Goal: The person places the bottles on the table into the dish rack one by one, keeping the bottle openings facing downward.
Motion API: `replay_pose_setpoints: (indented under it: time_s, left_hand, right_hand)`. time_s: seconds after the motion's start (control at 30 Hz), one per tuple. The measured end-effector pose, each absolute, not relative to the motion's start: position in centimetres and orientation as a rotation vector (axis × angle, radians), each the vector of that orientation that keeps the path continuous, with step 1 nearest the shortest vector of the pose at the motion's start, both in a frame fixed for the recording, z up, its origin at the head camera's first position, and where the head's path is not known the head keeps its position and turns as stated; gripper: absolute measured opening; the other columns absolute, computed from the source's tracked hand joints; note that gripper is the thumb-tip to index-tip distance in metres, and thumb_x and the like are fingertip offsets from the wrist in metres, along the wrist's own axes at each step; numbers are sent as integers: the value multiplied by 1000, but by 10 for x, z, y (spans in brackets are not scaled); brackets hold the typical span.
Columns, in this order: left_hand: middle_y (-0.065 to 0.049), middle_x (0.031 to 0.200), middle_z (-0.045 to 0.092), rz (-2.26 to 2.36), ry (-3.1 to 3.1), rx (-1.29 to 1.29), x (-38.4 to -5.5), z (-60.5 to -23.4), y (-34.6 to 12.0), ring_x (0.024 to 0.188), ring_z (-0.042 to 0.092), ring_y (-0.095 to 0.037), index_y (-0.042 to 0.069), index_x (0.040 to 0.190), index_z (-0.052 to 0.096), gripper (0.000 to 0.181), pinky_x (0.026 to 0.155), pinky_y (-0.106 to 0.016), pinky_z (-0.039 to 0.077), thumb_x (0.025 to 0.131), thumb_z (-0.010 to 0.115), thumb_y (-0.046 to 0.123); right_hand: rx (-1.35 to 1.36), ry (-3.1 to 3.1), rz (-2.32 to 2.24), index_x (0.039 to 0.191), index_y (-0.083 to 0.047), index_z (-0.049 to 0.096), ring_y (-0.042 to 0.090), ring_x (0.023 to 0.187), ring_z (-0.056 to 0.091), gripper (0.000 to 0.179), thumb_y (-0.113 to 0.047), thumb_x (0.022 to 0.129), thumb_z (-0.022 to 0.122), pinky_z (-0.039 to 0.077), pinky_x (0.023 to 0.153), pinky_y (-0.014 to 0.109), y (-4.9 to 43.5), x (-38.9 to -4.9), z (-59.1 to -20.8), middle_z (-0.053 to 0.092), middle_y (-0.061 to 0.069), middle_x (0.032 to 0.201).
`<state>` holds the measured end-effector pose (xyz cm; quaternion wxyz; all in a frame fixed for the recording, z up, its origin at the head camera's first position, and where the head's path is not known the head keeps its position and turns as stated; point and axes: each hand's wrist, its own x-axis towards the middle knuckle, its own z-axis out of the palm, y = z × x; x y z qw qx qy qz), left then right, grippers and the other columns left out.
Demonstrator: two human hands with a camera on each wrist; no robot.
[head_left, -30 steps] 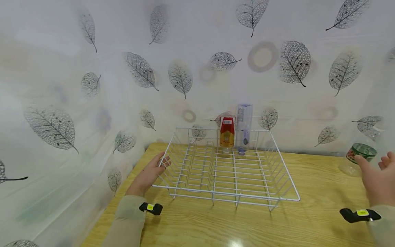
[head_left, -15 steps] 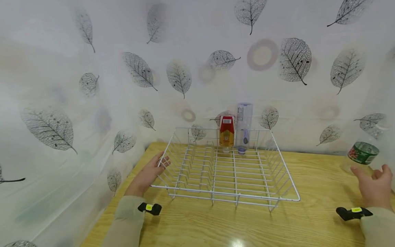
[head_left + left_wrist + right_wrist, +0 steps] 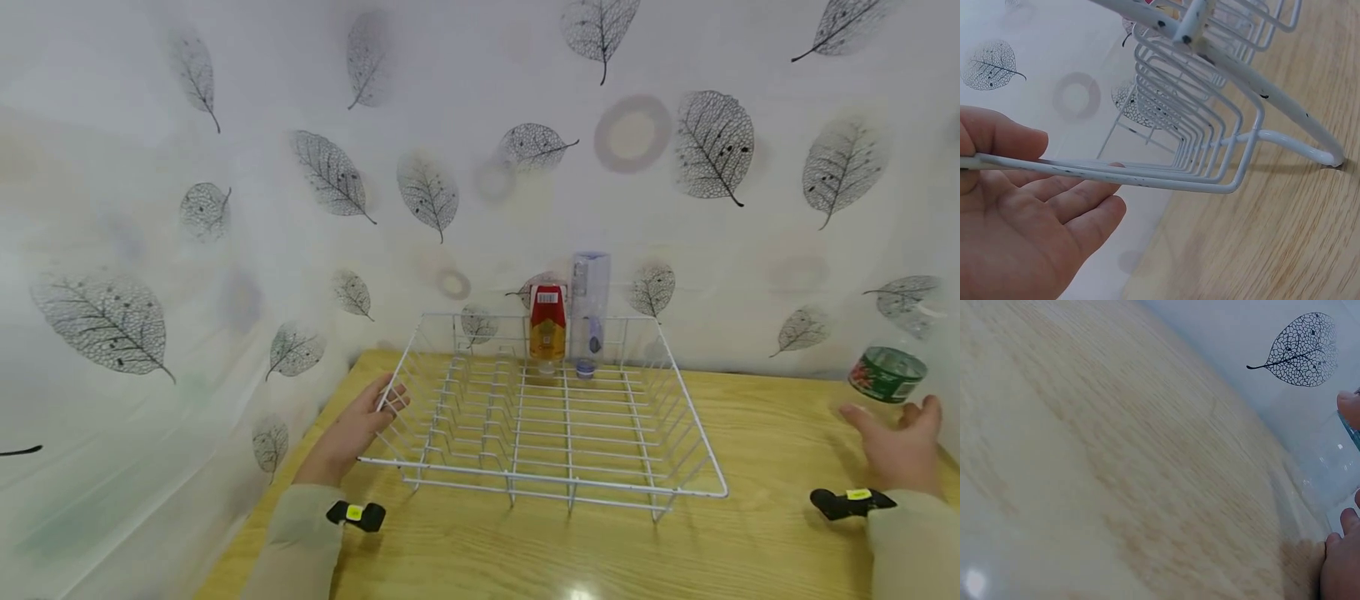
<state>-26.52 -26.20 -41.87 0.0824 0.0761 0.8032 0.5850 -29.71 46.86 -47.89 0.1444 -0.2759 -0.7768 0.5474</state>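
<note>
My left hand [image 3: 356, 429] holds the left side of a white wire dish rack [image 3: 543, 477]. In the left wrist view, the rack's rim runs between the thumb and the extended fingers [image 3: 1088, 219]. At the far right, my right hand [image 3: 896, 450] is spread, thumb apart from fingers, right at a clear plastic bottle with a green label [image 3: 887, 374]. The right wrist view catches only part of that hand [image 3: 1342, 569], with the clear bottle's wall [image 3: 1329, 465] between thumb and fingers.
A red and orange bottle [image 3: 547, 325] and a clear bottle with a purple cap [image 3: 590, 304] stand upside down at the rack's back. Behind the wooden table [image 3: 465, 558] hangs a leaf-printed white sheet [image 3: 480, 83].
My right hand has drawn back slightly and its thumb has come off the label to below it. The clear bottle has shifted a little right. My left hand stays at the rack.
</note>
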Motion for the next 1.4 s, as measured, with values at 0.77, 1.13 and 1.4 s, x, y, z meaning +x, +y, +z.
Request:
replay_pose_setpoints:
  time_s: [0.77,1.13,1.4]
  left_hand:
    - [-19,161,29,1768,2382,278,-270,-420,-261,145,35,-35,16,165,8,70,118,-58,22,104,41,2]
    - [-20,161,28,1797,2353,295,-270,-420,-262,145,34,-36,16,165,8,67,118,-58,22,106,39,3]
    - [-21,160,30,1763,2387,268,-269,-421,-264,145,35,-36,15,165,7,70,117,-59,23,104,40,1]
  right_hand:
    - [-996,-2230,1413,163,-8,-2,45,148,19,93,-46,98,53,27,114,62,470,-318,-477,11,25,164]
    - [-1030,-2100,1526,162,-29,3,22,152,14,91,-42,96,63,18,122,39,463,-320,-482,12,4,168]
    - [-985,-2073,1592,160,-35,3,13,139,34,93,-44,94,67,26,119,37,457,-314,-485,27,-15,153]
